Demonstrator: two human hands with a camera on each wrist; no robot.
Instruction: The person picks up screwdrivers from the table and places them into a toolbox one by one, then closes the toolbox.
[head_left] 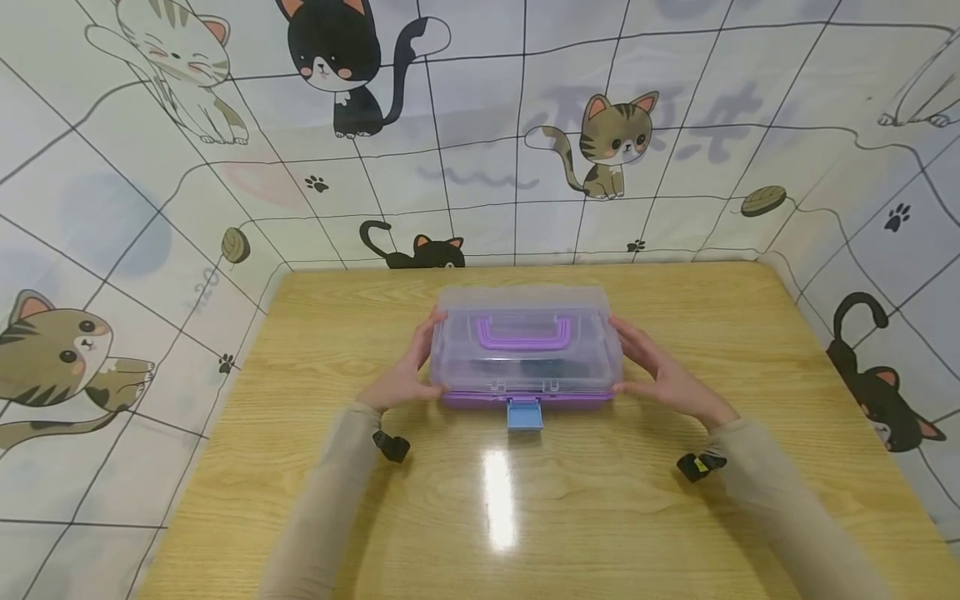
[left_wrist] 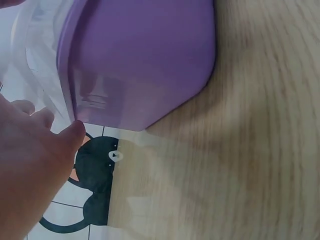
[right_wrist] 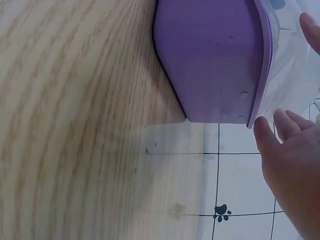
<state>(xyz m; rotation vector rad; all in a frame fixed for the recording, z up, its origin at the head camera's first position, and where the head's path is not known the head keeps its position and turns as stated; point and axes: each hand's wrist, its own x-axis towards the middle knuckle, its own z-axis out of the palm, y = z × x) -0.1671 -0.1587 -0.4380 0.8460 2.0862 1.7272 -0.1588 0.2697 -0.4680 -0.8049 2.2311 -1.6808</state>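
Observation:
A toolbox-like storage box [head_left: 525, 358] has a clear lid with a purple carry handle [head_left: 523, 335] and a purple base [left_wrist: 145, 55]. Its blue front latch [head_left: 524, 414] sticks out toward me. My left hand [head_left: 401, 375] spans the box's left end, thumb near the front corner; a fingertip [left_wrist: 75, 131] meets the rim at the back corner in the left wrist view. At the other end, my right hand [head_left: 667, 375] mirrors it with fingers spread and fairly straight. One fingertip [right_wrist: 261, 125] is right at the rim in the right wrist view. Dark contents show faintly through the lid.
The box stands on a wood-grain table [head_left: 540, 508], toward its back edge. A white cloth with cats and grid lines [head_left: 480, 183] surrounds the table at the back and sides. Small black devices are strapped to both wrists, including one by the right sleeve [head_left: 701, 465].

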